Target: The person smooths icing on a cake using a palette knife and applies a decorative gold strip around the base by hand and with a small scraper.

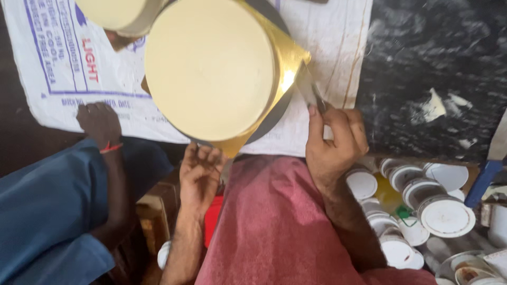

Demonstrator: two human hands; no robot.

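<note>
A round cake coated in smooth, pale cream icing (210, 68) sits on a square gold-foil cake board (288, 63), which rests on a dark round turntable (274, 119) at the top centre of the view. The icing looks soft and easily marked, so the cake is likely fragile and fairly heavy; the stiff board edge or the turntable rim seems the safest place to take hold, never the coated sides.

The person's right hand (334, 145) is raised beside the cake's lower right, fingers curled tightly around the handle of a slim metal palette knife (308, 87), whose blade angles up toward the cake's side above the gold board. The left hand (199, 174) sits just below the board's near corner, palm up, fingers loosely bent and holding nothing, its fingertips close to the turntable rim; contact cannot be confirmed.

Everything stands on a white printed sack cloth (63, 68). A second iced cake (119, 13) shows at the top left. Another person's hand (99, 121), in a blue sleeve, rests on the cloth. White-lidded tubs (438, 208) cluster at the lower right.
</note>
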